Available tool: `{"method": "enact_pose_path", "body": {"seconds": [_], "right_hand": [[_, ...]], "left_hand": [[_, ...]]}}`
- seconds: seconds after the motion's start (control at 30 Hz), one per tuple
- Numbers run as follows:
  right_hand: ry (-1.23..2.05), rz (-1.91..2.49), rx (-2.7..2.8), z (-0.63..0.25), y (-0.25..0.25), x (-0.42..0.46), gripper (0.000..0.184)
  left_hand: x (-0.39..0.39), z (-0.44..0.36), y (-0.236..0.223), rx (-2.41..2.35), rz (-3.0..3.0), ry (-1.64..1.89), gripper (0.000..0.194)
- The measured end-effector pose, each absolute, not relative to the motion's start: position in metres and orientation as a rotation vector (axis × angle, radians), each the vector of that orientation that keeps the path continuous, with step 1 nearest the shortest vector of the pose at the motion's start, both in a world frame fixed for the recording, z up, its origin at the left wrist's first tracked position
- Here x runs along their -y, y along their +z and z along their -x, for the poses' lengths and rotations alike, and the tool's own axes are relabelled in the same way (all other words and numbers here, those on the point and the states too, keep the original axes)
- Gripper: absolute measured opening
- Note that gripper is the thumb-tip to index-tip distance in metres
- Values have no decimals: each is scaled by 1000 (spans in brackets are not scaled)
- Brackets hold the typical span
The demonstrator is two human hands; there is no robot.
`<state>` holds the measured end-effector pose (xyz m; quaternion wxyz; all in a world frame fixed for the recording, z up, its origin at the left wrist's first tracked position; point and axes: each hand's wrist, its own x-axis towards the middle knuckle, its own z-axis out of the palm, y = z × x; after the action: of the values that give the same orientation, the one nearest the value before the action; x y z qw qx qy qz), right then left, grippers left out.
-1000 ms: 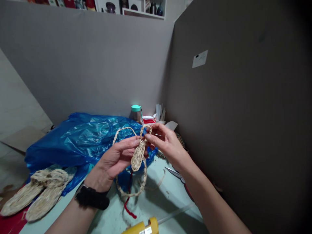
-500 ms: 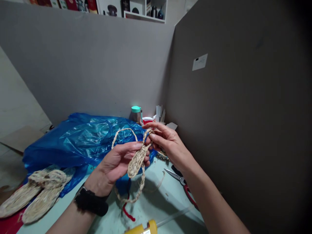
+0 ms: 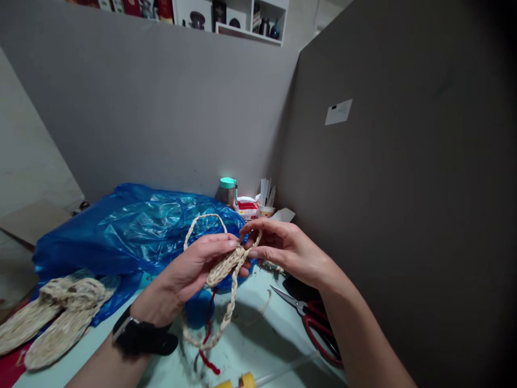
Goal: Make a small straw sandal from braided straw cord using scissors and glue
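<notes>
A small woven straw sole [image 3: 224, 268] lies across the fingers of my left hand [image 3: 196, 264], its thumb pressing on the top end. My right hand [image 3: 285, 245] pinches a loop of the straw braid [image 3: 231, 302] close against that end. From there the braid hangs in a long loop below my hands, and another bend of it arches up behind my left hand. A red cord [image 3: 209, 323] dangles beside the braid down to the table. The fingertips of both hands nearly meet, and some are hidden behind the straw.
Red-handled scissors [image 3: 319, 326] lie right of my hands. A yellow glue gun [image 3: 246, 380] with a clear stick is at the bottom edge. The blue plastic bag [image 3: 133, 226] fills the left, with straw sandals [image 3: 60, 328] before it. A teal-lidded jar [image 3: 228, 188] stands behind.
The straw sole has tilted toward lying flat. My right hand has brought the braid loop down and across its top end. The view has shifted slightly, showing more of the scissors.
</notes>
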<state>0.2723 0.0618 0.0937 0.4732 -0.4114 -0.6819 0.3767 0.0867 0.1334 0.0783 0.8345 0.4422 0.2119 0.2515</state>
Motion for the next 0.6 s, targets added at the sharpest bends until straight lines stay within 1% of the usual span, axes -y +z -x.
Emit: {"method": "enact_pose_path", "body": {"seconds": [0.1, 0.3, 0.6], "right_hand": [[948, 1007, 1633, -272, 92, -64, 20], [1094, 882, 1507, -266, 92, -64, 18], [887, 1012, 1615, -264, 95, -60, 22]], "left_hand": [[-129, -88, 83, -504, -1084, 581, 6], [-119, -92, 88, -610, -1231, 671, 12], [-120, -91, 87, -582, -1168, 663, 15]]}}
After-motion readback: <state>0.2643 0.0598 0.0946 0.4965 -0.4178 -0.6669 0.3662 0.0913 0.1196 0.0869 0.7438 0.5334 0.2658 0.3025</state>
